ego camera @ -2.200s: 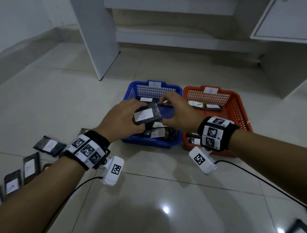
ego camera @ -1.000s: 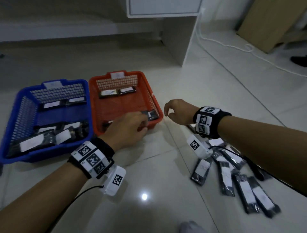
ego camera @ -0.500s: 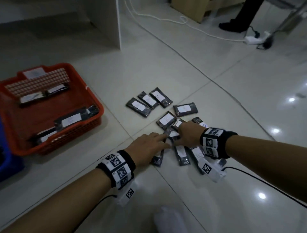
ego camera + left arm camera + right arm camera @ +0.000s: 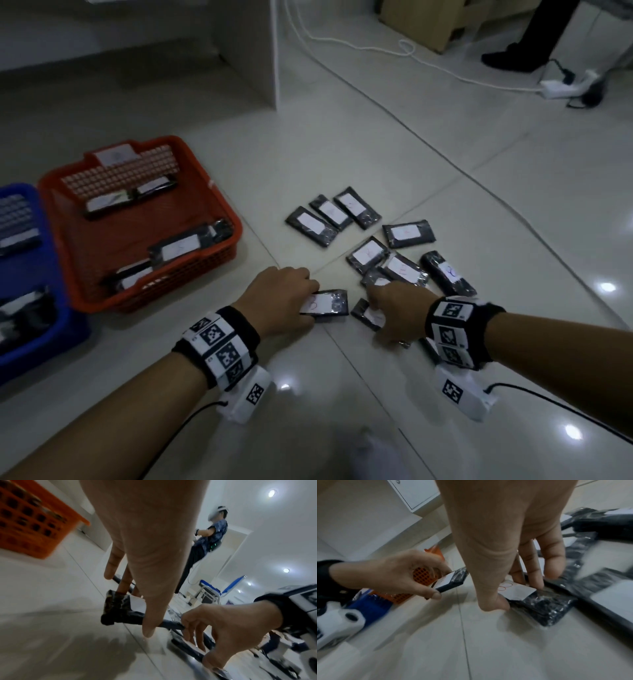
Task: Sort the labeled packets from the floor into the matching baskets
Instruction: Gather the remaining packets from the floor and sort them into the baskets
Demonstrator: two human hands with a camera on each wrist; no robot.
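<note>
Nearest you, your left hand pinched a black plastic packet with a white label by its edge, lifting it clear, while your right hand curled fingers round another black labelled packet on the floor pile, presumably for the orange mesh basket far left.

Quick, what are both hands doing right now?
Left hand: holding a packet.
Right hand: pinching another packet on the floor.

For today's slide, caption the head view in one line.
Left hand holds a labeled packet while right hand pinches another packet beside the orange basket.
</note>
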